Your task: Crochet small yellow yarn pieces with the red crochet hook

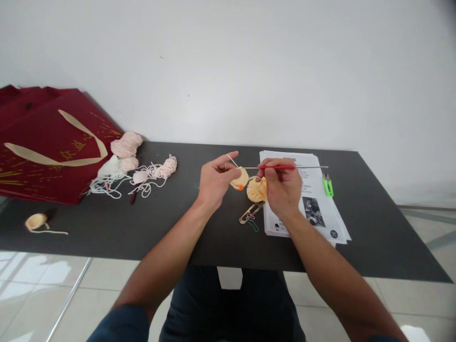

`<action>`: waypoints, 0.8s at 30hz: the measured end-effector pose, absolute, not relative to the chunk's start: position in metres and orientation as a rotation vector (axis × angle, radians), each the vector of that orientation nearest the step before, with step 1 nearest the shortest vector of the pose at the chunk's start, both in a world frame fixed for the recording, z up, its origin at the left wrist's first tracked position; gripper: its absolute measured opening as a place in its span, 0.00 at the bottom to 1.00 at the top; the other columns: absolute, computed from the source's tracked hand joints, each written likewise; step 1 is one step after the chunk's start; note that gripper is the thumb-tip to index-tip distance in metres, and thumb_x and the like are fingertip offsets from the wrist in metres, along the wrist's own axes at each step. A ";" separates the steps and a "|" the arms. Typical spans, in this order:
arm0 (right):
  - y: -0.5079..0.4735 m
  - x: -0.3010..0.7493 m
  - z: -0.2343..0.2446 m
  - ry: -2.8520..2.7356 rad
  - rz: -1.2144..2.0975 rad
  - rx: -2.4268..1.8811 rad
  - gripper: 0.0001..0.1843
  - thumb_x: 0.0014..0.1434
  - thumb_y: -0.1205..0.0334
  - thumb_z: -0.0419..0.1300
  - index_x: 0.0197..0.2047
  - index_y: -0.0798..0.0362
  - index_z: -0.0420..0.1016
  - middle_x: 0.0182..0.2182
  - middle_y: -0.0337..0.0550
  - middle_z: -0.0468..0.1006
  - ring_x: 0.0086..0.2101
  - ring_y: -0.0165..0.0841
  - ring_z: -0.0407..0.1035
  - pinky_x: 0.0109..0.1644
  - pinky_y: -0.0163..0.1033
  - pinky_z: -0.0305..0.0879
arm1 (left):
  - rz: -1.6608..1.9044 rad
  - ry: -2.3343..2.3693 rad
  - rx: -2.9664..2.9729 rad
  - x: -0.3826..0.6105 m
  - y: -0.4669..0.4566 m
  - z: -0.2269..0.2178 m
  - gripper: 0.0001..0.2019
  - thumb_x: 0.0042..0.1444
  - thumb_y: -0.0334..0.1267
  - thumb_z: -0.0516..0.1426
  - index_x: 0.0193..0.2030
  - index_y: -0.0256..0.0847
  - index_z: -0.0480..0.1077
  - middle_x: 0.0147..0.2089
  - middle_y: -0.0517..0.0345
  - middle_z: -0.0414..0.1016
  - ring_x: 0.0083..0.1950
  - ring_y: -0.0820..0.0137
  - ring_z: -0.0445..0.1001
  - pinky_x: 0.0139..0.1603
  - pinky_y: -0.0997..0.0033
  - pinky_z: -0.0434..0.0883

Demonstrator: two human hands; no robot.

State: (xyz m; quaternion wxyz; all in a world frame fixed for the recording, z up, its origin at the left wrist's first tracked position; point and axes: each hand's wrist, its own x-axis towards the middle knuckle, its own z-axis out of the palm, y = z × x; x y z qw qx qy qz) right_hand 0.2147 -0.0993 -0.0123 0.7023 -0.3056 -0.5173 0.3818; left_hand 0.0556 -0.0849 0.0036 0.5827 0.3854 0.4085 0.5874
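My left hand (216, 179) pinches a small pale yellow crochet piece (239, 178) with an orange spot on its lower edge. A strand of yarn runs up over my left index finger. In my right hand (284, 187) is a red-handled crochet hook (278, 167), held level, its thin metal shaft reaching left to the crochet piece. A ball of yellow yarn (255, 190) lies just below, partly behind my right fingers. Close under it are a large metal safety pin (250, 213) and small pink and green stitch markers (253, 225).
Printed sheets (290, 216) lie stacked under my right hand, with green thread snips (327, 185) at their right edge. Leftward are pale pink yarn (126, 145), tangled white yarn (166, 167), a dark red gift bag (53, 147) and a small cream crochet piece (36, 221) on the black table (377, 228).
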 end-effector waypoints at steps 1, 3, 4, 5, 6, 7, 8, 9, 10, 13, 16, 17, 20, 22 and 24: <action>-0.101 0.215 -0.013 -1.200 0.776 -0.703 0.05 0.63 0.61 0.68 0.41 0.46 0.76 0.38 0.36 0.81 0.27 0.26 0.74 0.32 0.36 0.74 | 1.403 0.987 0.940 0.057 -0.086 0.003 0.26 0.41 0.29 0.69 0.52 0.37 0.81 0.26 0.67 0.73 0.25 0.78 0.67 0.29 0.75 0.66; -0.104 0.214 -0.013 -1.279 0.631 -0.747 0.04 0.64 0.62 0.67 0.41 0.47 0.76 0.39 0.38 0.81 0.29 0.27 0.75 0.34 0.37 0.74 | 1.465 1.041 1.035 0.058 -0.087 0.003 0.26 0.44 0.30 0.67 0.54 0.38 0.80 0.27 0.67 0.72 0.25 0.78 0.65 0.29 0.75 0.66; -0.106 0.213 -0.013 -1.306 0.572 -0.760 0.04 0.64 0.62 0.67 0.41 0.46 0.77 0.39 0.38 0.82 0.30 0.28 0.75 0.35 0.38 0.74 | 1.497 1.061 1.090 0.058 -0.088 0.003 0.25 0.45 0.30 0.66 0.53 0.39 0.81 0.27 0.67 0.72 0.26 0.78 0.65 0.29 0.75 0.66; -0.108 0.212 -0.013 -1.325 0.531 -0.763 0.03 0.64 0.62 0.67 0.41 0.46 0.77 0.39 0.39 0.82 0.31 0.28 0.76 0.35 0.39 0.74 | 1.529 1.079 1.150 0.058 -0.089 0.003 0.23 0.46 0.30 0.65 0.53 0.39 0.81 0.27 0.67 0.71 0.26 0.78 0.65 0.30 0.75 0.66; -0.109 0.211 -0.012 -1.333 0.509 -0.759 0.03 0.64 0.62 0.67 0.41 0.46 0.76 0.39 0.39 0.82 0.31 0.29 0.76 0.35 0.39 0.74 | 1.556 1.094 1.208 0.058 -0.090 0.002 0.22 0.47 0.29 0.64 0.52 0.40 0.82 0.27 0.66 0.71 0.27 0.78 0.65 0.31 0.75 0.67; -0.111 0.211 -0.011 -1.338 0.507 -0.748 0.03 0.64 0.62 0.66 0.41 0.46 0.76 0.38 0.39 0.82 0.30 0.29 0.76 0.35 0.39 0.74 | 1.573 1.102 1.258 0.058 -0.091 0.002 0.21 0.48 0.29 0.64 0.50 0.40 0.82 0.28 0.66 0.71 0.28 0.78 0.65 0.33 0.75 0.68; -0.111 0.210 -0.011 -1.335 0.522 -0.736 0.03 0.64 0.62 0.66 0.41 0.46 0.76 0.38 0.39 0.82 0.30 0.28 0.76 0.34 0.39 0.74 | 1.579 1.100 1.290 0.057 -0.091 0.002 0.20 0.48 0.28 0.63 0.50 0.41 0.83 0.28 0.65 0.71 0.28 0.78 0.65 0.33 0.75 0.68; -0.112 0.210 -0.010 -1.322 0.552 -0.727 0.03 0.64 0.62 0.66 0.41 0.46 0.76 0.39 0.38 0.82 0.29 0.28 0.75 0.34 0.39 0.74 | 1.575 1.085 1.300 0.056 -0.090 0.001 0.20 0.48 0.28 0.63 0.49 0.41 0.83 0.28 0.65 0.71 0.28 0.78 0.65 0.33 0.75 0.68; -0.112 0.210 -0.009 -1.298 0.591 -0.719 0.04 0.64 0.63 0.67 0.41 0.46 0.76 0.39 0.38 0.82 0.28 0.27 0.75 0.34 0.39 0.74 | 1.562 1.061 1.289 0.055 -0.090 0.001 0.20 0.48 0.28 0.63 0.49 0.42 0.83 0.28 0.66 0.71 0.28 0.78 0.65 0.33 0.75 0.68; -0.111 0.210 -0.008 -1.196 0.728 -0.697 0.05 0.63 0.62 0.68 0.40 0.47 0.75 0.38 0.36 0.81 0.26 0.26 0.74 0.32 0.38 0.73 | 1.496 0.950 1.188 0.053 -0.086 0.000 0.20 0.46 0.28 0.64 0.48 0.42 0.83 0.28 0.66 0.71 0.26 0.79 0.64 0.28 0.76 0.65; -0.109 0.211 -0.007 -1.115 0.837 -0.670 0.06 0.63 0.59 0.69 0.39 0.46 0.75 0.37 0.35 0.81 0.26 0.25 0.73 0.32 0.37 0.74 | 1.437 0.851 1.093 0.051 -0.083 0.001 0.20 0.44 0.27 0.65 0.46 0.42 0.84 0.28 0.65 0.72 0.25 0.79 0.65 0.26 0.77 0.62; -0.109 0.211 -0.006 -1.099 0.865 -0.659 0.06 0.63 0.59 0.69 0.39 0.46 0.75 0.37 0.35 0.81 0.26 0.25 0.74 0.32 0.37 0.74 | 1.423 0.823 1.067 0.050 -0.082 0.002 0.20 0.43 0.26 0.65 0.45 0.42 0.84 0.27 0.64 0.72 0.25 0.79 0.65 0.25 0.77 0.62; -0.109 0.211 -0.003 -1.048 0.938 -0.635 0.06 0.62 0.59 0.70 0.39 0.46 0.76 0.36 0.35 0.81 0.27 0.25 0.74 0.32 0.36 0.74 | 1.391 0.755 1.002 0.049 -0.081 0.003 0.18 0.42 0.26 0.65 0.42 0.42 0.84 0.27 0.63 0.73 0.24 0.79 0.66 0.25 0.77 0.62; -0.109 0.209 -0.001 -0.991 1.010 -0.639 0.07 0.60 0.58 0.71 0.37 0.47 0.77 0.36 0.35 0.82 0.28 0.25 0.74 0.32 0.35 0.75 | 1.383 0.739 0.965 0.049 -0.081 0.003 0.16 0.42 0.26 0.66 0.40 0.42 0.84 0.27 0.63 0.74 0.24 0.79 0.66 0.25 0.77 0.62; -0.109 0.207 -0.001 -0.904 1.107 -0.653 0.09 0.58 0.57 0.73 0.35 0.47 0.77 0.35 0.34 0.83 0.29 0.24 0.74 0.33 0.33 0.77 | 1.387 0.749 0.944 0.050 -0.081 0.002 0.14 0.43 0.27 0.67 0.39 0.42 0.84 0.28 0.63 0.75 0.25 0.78 0.68 0.26 0.77 0.64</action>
